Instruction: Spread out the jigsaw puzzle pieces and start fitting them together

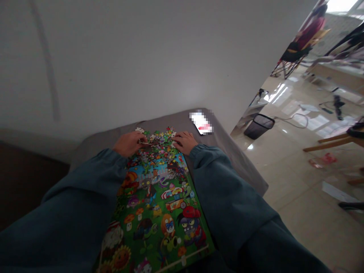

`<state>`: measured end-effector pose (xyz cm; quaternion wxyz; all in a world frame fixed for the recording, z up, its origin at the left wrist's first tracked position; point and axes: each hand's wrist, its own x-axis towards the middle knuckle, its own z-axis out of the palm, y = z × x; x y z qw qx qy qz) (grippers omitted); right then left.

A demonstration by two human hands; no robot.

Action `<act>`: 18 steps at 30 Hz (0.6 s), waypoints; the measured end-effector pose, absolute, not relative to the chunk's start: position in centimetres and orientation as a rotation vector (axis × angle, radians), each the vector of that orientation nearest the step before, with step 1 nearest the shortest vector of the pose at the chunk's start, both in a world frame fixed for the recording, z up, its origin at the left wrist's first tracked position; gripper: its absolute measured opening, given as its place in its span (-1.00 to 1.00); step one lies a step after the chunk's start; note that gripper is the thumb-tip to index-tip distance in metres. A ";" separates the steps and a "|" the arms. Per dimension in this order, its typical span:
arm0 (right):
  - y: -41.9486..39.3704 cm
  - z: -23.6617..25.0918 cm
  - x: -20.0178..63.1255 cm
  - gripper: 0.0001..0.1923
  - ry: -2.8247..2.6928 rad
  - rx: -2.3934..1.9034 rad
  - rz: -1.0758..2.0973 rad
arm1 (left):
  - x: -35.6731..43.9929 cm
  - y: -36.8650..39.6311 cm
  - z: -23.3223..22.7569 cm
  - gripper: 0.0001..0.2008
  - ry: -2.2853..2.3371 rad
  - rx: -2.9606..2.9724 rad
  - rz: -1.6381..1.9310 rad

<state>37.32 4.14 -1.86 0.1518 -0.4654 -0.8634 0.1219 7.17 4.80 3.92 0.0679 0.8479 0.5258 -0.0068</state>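
Note:
A colourful cartoon jigsaw puzzle [159, 212] lies on a grey-covered table [236, 159], mostly joined, running from near me toward the wall. At its far end sits a heap of loose puzzle pieces [159, 142]. My left hand [128, 143] rests at the left of that heap, its fingers pinched on a small piece. My right hand [185, 141] lies flat on the heap's right side, fingers spread over the pieces. Both arms wear dark teal sleeves.
A phone [201, 123] with a lit screen lies on the table beyond my right hand. A white wall stands right behind the table. To the right, on a glossy tiled floor, are a black waste bin [259, 126], cables, a folding chair [295, 57] and wooden furniture legs.

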 end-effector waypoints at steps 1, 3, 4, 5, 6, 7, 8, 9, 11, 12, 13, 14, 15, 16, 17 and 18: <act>4.1 -1.9 37.3 -0.59 -2.475 -1.336 0.346 | 7.2 4.7 4.0 -0.59 1.571 2.558 -0.026; 4.1 -1.9 37.3 -0.60 -2.469 -1.341 0.337 | 7.1 4.7 4.1 -0.63 1.505 2.554 -0.079; 4.1 -2.0 37.3 -0.60 -2.468 -1.342 0.334 | 7.1 4.8 4.2 -0.65 1.467 2.546 -0.114; 4.1 -2.0 37.3 -0.60 -2.470 -1.342 0.332 | 7.0 4.8 4.2 -0.65 1.436 2.536 -0.146; 4.1 -2.1 37.3 -0.60 -2.472 -1.340 0.332 | 6.9 5.0 4.2 -0.64 1.418 2.529 -0.169; 4.2 -2.1 37.3 -0.60 -2.475 -1.337 0.333 | 6.8 5.1 4.3 -0.62 1.409 2.527 -0.181; 4.2 -2.1 37.3 -0.60 -2.478 -1.335 0.336 | 6.8 5.2 4.3 -0.60 1.408 2.533 -0.180; 4.2 -2.1 37.3 -0.60 -2.481 -1.333 0.338 | 6.7 5.3 4.4 -0.58 1.413 2.547 -0.169; 4.2 -2.0 37.3 -0.60 -2.482 -1.333 0.340 | 6.7 5.3 4.5 -0.55 1.423 2.587 -0.127; 4.2 -2.0 37.3 -0.60 -2.481 -1.332 0.340 | 6.7 5.3 4.5 -0.56 1.415 2.607 -0.113; 4.2 -1.9 37.2 -0.60 -2.480 -1.331 0.339 | 6.8 5.3 4.5 -0.58 1.397 2.621 -0.110; 4.2 -1.9 37.2 -0.61 -2.477 -1.330 0.338 | 6.8 5.3 4.6 -0.61 1.376 2.630 -0.113; 4.2 -1.8 37.2 -0.61 -2.472 -1.330 0.338 | 6.8 5.3 4.6 -0.63 1.364 2.634 -0.116; 4.1 -1.8 37.2 -0.61 -2.468 -1.328 0.338 | 6.8 5.5 4.5 -0.63 1.368 2.633 -0.111; 4.1 -1.7 37.2 -0.61 -2.465 -1.327 0.340 | 6.9 5.7 4.4 -0.63 1.396 2.629 -0.091; 4.1 -1.7 37.2 -0.62 -2.464 -1.324 0.343 | 7.0 6.1 4.2 -0.61 1.446 2.621 -0.058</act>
